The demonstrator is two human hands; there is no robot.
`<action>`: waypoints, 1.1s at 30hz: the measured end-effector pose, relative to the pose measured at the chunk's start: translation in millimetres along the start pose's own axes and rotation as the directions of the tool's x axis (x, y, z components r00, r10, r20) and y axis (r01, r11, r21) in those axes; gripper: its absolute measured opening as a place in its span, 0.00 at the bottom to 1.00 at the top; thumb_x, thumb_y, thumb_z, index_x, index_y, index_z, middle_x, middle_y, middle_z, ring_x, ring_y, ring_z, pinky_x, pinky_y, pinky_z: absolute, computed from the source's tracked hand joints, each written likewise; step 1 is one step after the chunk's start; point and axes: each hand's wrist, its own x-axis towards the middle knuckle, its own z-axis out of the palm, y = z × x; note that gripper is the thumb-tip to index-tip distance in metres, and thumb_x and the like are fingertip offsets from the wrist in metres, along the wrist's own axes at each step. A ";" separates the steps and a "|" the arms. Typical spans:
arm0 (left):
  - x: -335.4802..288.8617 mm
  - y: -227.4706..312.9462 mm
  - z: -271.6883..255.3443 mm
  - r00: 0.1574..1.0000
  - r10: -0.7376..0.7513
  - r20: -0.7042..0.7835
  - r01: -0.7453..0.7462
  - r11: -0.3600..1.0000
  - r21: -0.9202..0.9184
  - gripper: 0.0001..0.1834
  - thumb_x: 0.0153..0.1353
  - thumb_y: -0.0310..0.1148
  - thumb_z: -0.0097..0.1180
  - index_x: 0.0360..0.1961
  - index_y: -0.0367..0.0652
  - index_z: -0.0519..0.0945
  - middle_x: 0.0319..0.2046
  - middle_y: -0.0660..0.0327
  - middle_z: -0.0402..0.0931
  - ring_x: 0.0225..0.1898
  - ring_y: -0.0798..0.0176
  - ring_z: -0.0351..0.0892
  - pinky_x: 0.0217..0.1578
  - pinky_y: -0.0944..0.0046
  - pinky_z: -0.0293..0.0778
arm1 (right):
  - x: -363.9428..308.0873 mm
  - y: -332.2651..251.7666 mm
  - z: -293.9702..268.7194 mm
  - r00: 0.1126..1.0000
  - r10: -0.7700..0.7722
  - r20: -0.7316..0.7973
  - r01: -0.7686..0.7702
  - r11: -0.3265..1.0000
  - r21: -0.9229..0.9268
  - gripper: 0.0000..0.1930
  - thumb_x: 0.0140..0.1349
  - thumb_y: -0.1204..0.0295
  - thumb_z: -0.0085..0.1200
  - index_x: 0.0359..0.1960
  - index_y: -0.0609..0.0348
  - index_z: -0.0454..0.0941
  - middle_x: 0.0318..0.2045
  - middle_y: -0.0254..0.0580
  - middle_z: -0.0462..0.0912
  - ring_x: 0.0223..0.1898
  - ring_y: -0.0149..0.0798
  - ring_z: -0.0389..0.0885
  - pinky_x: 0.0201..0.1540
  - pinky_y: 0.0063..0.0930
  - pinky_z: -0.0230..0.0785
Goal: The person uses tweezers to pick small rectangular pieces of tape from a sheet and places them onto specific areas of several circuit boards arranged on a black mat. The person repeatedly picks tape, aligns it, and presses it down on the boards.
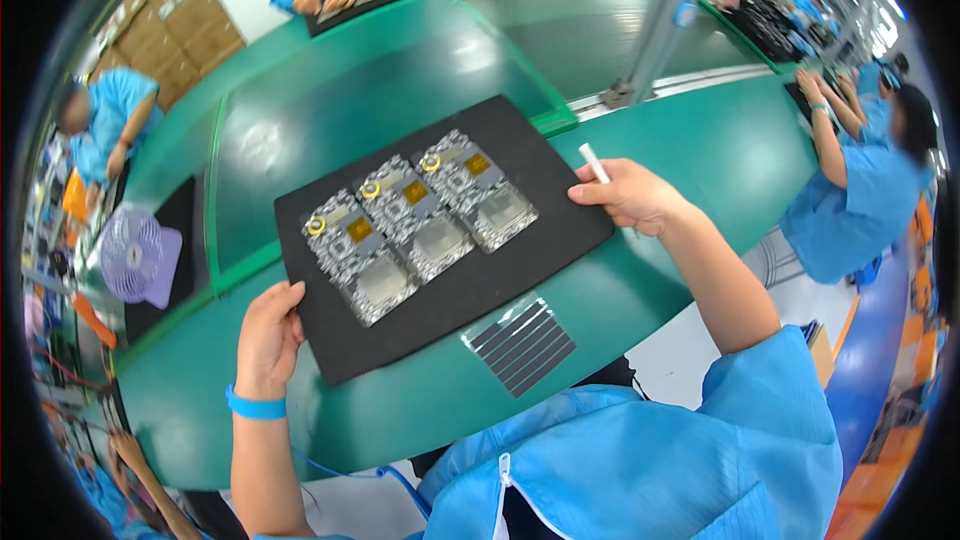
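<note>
A black foam mat is held at a tilt over the green bench, one hand at each side. On it lie three circuit boards in a row, each with a silver square, an amber patch and a yellow ring. My left hand is closed on the mat's left edge, thumb on top; a blue band circles that wrist. My right hand pinches the right edge and also keeps a white pen-like stick between its fingers. A clear sheet with several dark strips lies on the bench near my body.
A green-edged conveyor belt runs beyond the green bench. A metal post stands at the far right. To the left is a purple fan. Co-workers in blue sit around; one across the belt handles items on a black mat.
</note>
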 end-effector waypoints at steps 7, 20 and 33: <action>-30.2 33.1 98.1 0.970 -0.066 0.234 0.023 0.983 0.182 0.13 0.61 0.37 0.58 0.24 0.46 0.70 0.17 0.71 0.68 0.14 0.75 0.72 0.14 0.78 0.65 | -72.9 31.7 -84.0 0.982 -0.005 -0.187 0.010 1.000 0.023 0.22 0.56 0.69 0.63 0.48 0.65 0.70 0.23 0.29 0.69 0.15 0.17 0.57 0.13 0.17 0.45; 28.2 -65.9 333.8 0.626 0.145 0.766 -0.514 0.815 0.266 0.35 0.58 0.32 0.54 0.65 0.31 0.58 0.61 0.38 0.59 0.55 0.51 0.70 0.54 0.60 0.68 | -72.6 114.7 -329.2 0.380 -0.529 -0.759 -0.410 0.639 -0.651 0.16 0.54 0.68 0.60 0.44 0.60 0.77 0.31 0.47 0.82 0.37 0.45 0.82 0.40 0.37 0.71; -82.0 -75.1 165.3 0.556 0.092 0.826 -0.794 -0.234 0.561 0.30 0.52 0.27 0.52 0.58 0.26 0.66 0.61 0.36 0.59 0.64 0.37 0.59 0.56 0.40 0.65 | -76.1 56.5 -36.1 0.761 -0.648 -0.026 0.151 0.216 -0.965 0.23 0.50 0.64 0.64 0.48 0.55 0.76 0.53 0.53 0.76 0.36 0.51 0.83 0.40 0.38 0.76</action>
